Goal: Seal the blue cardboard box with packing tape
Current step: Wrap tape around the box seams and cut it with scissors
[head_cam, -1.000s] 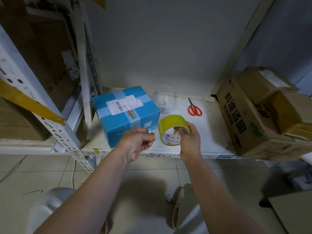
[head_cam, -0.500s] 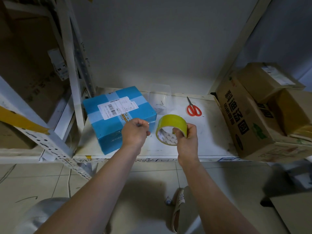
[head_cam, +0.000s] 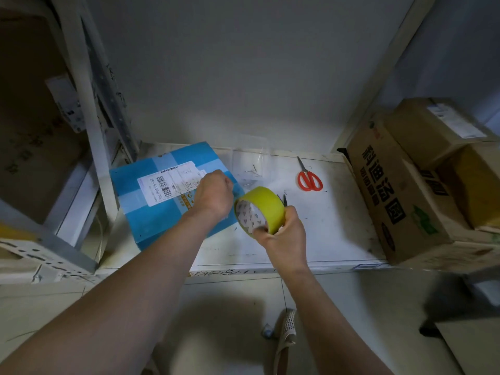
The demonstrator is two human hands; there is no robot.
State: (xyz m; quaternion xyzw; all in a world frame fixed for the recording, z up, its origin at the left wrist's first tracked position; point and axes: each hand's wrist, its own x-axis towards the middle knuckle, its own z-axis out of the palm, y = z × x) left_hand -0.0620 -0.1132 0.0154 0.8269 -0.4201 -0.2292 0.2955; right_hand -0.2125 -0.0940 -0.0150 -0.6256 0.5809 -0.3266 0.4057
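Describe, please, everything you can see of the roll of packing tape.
The roll of packing tape is a wide yellow-green ring on a pale cardboard core printed with small marks. It is held on edge above the white shelf, its open core facing the camera. The right hand grips its lower edge, fingers curled round the rim. The left hand is closed just beside it, over the blue box; a pulled strip cannot be made out.

Two bare forearms, no sleeves, pale perforated slipper (head_cam: 287, 331) on foot
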